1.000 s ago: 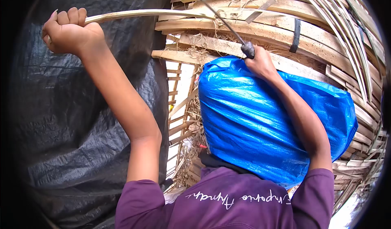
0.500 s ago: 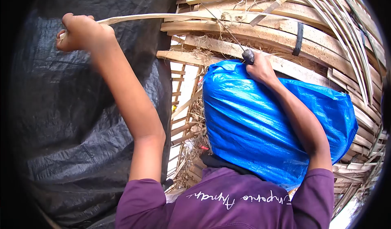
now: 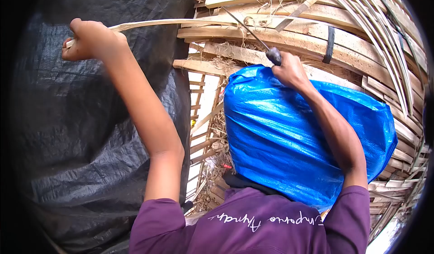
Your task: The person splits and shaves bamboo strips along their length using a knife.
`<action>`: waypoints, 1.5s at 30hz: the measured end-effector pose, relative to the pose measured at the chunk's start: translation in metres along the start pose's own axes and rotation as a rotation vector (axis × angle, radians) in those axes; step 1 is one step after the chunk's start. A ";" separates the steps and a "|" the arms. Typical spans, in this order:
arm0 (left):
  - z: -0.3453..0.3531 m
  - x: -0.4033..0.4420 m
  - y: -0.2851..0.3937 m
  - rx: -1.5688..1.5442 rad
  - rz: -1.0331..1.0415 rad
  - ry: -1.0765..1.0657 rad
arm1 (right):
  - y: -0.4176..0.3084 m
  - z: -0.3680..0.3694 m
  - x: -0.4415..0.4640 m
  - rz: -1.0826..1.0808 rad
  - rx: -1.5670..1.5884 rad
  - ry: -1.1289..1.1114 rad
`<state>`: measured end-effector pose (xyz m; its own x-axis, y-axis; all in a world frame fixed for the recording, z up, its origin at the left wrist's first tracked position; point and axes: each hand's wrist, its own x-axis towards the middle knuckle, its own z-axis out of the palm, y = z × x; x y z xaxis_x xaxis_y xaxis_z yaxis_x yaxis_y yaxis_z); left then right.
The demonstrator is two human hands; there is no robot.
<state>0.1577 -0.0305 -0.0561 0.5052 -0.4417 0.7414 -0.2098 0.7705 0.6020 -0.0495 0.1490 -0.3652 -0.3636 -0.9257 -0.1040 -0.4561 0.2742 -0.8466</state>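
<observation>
Stretched out to the far left, my left hand [image 3: 93, 39] is closed around the end of a long, pale bamboo strip [image 3: 158, 22]. From there the strip runs right, bowed slightly, over the stacked slats. My right hand [image 3: 290, 71] grips the dark handle of a thin-bladed knife [image 3: 273, 56] above the blue sheet's top edge. Its narrow blade points up and to the left, and its outer part meets the strip in view. Whether the blade presses on the strip, I cannot tell. The blue plastic sheet [image 3: 289, 136] covers my lap under the right forearm.
Split bamboo slats [image 3: 289, 36] lie across the top, one bound with a black band [image 3: 331, 44]. Thin loose strips [image 3: 384, 46] hang at the upper right. Black sheeting [image 3: 90, 132] covers the left side. Shavings [image 3: 217, 163] litter a slatted floor [image 3: 198, 136] with gaps.
My right hand has risen slightly with the knife, whose blade now lies a little flatter. My left hand and the strip have dropped very slightly.
</observation>
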 end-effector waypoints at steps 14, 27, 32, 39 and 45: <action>-0.005 -0.033 0.033 -0.010 -0.094 -0.035 | -0.024 -0.020 -0.004 -0.015 -0.016 0.064; 0.003 -0.032 0.033 -0.014 -0.066 -0.054 | -0.029 -0.022 -0.008 -0.010 -0.032 0.056; 0.008 -0.021 0.021 -0.018 0.003 -0.034 | 0.014 0.015 -0.012 -0.074 0.015 0.100; 0.004 -0.035 0.035 -0.087 -0.031 -0.014 | -0.028 -0.023 -0.007 0.014 0.013 -0.009; -0.005 -0.060 0.051 -0.164 0.040 0.058 | -0.087 -0.034 -0.032 -0.310 0.425 0.039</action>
<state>0.1216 0.0374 -0.0713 0.5474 -0.3860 0.7425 -0.0932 0.8536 0.5124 -0.0261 0.1637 -0.2705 -0.2973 -0.9341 0.1976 -0.1804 -0.1482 -0.9724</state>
